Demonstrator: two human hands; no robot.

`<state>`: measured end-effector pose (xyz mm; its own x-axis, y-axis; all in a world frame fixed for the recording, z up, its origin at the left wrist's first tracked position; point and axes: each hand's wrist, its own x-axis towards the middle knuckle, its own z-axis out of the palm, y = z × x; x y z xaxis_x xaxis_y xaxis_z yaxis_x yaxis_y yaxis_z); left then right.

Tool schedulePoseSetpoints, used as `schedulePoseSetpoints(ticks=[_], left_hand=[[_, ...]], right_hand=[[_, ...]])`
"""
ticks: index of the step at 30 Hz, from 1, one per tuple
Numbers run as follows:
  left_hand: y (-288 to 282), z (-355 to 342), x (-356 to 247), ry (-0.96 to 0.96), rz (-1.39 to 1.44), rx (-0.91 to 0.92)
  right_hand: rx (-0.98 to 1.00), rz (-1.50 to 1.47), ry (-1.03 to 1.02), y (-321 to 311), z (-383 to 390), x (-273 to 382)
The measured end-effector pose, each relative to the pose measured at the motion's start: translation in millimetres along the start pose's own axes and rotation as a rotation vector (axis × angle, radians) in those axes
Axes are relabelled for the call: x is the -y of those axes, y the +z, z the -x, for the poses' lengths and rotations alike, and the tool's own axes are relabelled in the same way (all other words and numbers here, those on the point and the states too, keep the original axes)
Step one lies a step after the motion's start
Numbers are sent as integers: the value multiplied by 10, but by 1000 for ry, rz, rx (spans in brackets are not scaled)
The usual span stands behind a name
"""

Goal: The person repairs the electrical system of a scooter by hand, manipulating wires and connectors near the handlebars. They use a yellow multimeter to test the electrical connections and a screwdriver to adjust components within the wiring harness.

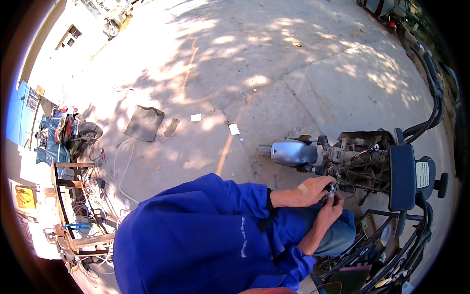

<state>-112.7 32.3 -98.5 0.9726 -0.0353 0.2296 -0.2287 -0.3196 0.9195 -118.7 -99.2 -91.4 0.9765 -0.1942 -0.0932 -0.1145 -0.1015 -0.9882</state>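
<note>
Both my hands meet at the stripped front of a scooter [372, 147], whose silver fender [293, 152] points left. My left hand [308, 190], with a plaster on its back, reaches in from a blue sleeve and closes on a small pale connector [331, 192] at the tangle of exposed wires [356, 171]. My right hand [331, 209] comes up from below and pinches the same small part. The fingers hide most of the connector. A black panel [402, 176] and the black handlebar [431, 115] stand just right of the hands.
Concrete ground in dappled shade. A dark mat [144, 122] and paper scraps [234, 129] lie on it. At the left stand a wooden rack with cables [73, 210] and another scooter [73, 131]. Black frame tubes [391, 255] crowd the lower right.
</note>
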Motion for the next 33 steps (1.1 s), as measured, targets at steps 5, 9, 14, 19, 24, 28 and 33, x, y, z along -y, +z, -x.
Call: schedulePoseSetpoints(ticks=[5,9,14,19,24,28,33], left_hand=[[-3,-29,-32,-14,15,1],[-28,-20,-87,-24,61,20],[-82,-2,-161,-38,97,27],[-70,-57,-153,-95,94,63],[-88,-61,-21,-218,218,40],[-46,-54,200,-263,263,41],[-2,-48,196,-226,197,77]], right_hand=[[-31,-7,-9,20,-21,-30],[-48,-21,27,-21,-24,-44],[-46,-49,37,-26,-18,-37],[-52,-75,52,-34,-28,-72],[-36,-55,123,50,4,123],[11,12,105,46,-53,10],[-16,-9,131,-7,-34,15]])
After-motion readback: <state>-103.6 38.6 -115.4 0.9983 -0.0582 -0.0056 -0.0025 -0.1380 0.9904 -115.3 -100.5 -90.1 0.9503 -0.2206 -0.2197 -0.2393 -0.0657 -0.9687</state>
